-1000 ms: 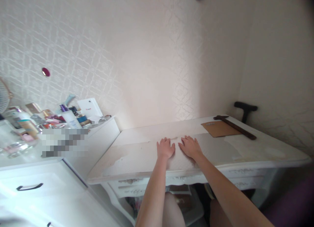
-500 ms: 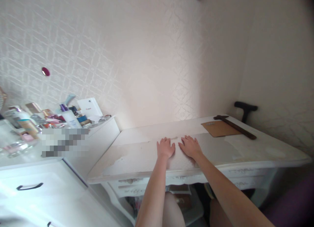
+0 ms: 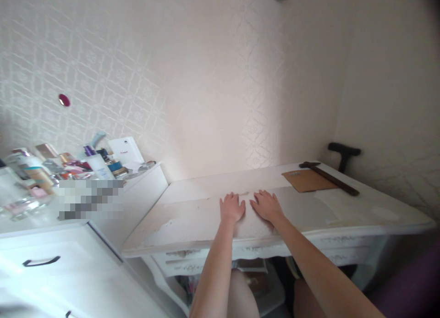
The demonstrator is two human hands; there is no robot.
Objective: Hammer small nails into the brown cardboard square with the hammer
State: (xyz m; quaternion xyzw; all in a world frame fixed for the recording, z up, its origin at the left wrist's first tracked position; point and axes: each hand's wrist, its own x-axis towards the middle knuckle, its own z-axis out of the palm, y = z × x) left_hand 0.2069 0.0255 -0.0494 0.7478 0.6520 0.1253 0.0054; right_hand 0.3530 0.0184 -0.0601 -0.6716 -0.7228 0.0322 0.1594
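My left hand (image 3: 232,207) lies flat, palm down, on the white desk (image 3: 192,219), fingers stretched out and holding nothing. My right hand (image 3: 266,205) rests flat beside it, a small gap between the two, fingers also spread and empty. Both hands sit near the middle of the desktop, close to its front edge. A brown card (image 3: 307,180) and a dark hammer (image 3: 330,178) lie further right at the back, well beyond my right hand.
A white cabinet (image 3: 68,258) with dark drawer handles stands to the left, its top crowded with several cosmetic bottles (image 3: 98,166) and boxes. A black T-shaped handle (image 3: 343,152) rises behind the desk's right corner. Patterned walls close in behind and on the right.
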